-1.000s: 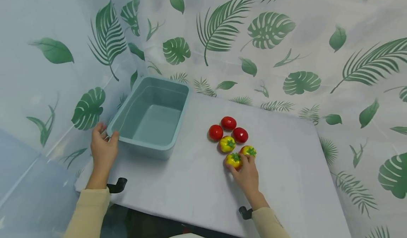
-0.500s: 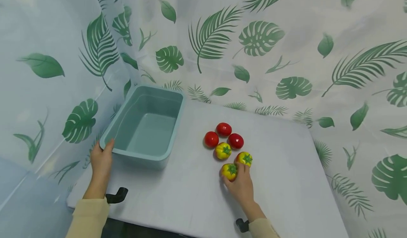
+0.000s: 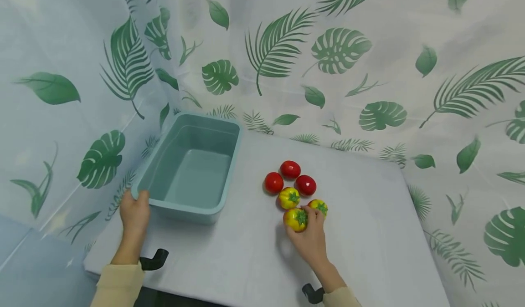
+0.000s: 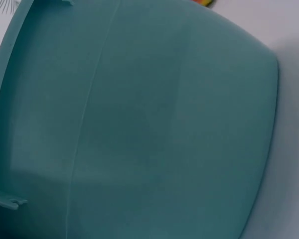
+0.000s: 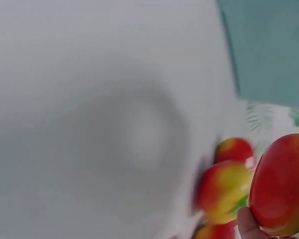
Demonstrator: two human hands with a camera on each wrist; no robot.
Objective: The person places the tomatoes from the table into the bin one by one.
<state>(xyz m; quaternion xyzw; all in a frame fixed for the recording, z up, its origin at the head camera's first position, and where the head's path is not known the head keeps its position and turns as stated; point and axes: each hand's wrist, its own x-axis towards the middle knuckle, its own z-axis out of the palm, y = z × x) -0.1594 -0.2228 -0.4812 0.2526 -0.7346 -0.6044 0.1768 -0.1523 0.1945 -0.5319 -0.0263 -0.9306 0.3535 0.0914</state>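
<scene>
Flat tabletop (image 3: 369, 234) — glossy, gripped pepper (image 3: 293, 219)

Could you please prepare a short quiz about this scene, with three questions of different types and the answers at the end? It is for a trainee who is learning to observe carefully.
1. Multiple choice: what does the right hand hold?
a) a folded cloth
b) a yellow-and-red pepper
c) a wooden spoon

2. True or false: the left hand grips the rim of the blue-green tub.

3. Count: in the head view, how many all-red round objects lie on the white table?

Key: 1. b; 2. True; 3. Three.
</scene>
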